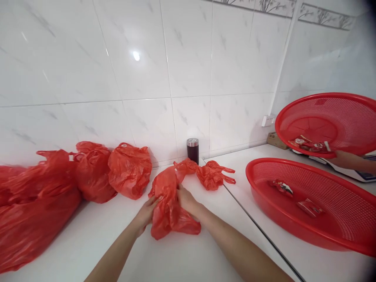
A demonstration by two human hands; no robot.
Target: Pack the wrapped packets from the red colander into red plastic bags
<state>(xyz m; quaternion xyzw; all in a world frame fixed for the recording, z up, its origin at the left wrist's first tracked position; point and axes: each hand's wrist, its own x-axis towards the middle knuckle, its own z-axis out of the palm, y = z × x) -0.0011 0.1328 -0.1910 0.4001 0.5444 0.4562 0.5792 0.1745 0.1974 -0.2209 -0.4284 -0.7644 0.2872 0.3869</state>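
Red plastic, between the hands: a thin red bag (169,207) lies crumpled on the white counter (182,258), straight ahead of the person and pinched from both sides.
Left hand (146,214): fingers curled onto the bag's left edge, gripping the film low down.
Right hand (185,199): fingers closed on the bag's right side, a little farther from the body than the left.
Bag's long axis: runs from its bunched bottom near the body up and away to its twisted handles (183,166), leaning slightly right.
Nearer hand: both touch it; the right sits closer to the handle end.
Just beyond the right hand: a second small red bag (213,175), loose, apart from the held one.
Behind that, at the wall: a dark jar (192,150) with a metal lid.
Far left of the left hand: a row of full red bags (88,172) along the tiles.
Right of the right hand: a red mesh basket (337,243) holding a few packets.
Farther right: another person's hand (343,158) tilting a second red basket (349,102).
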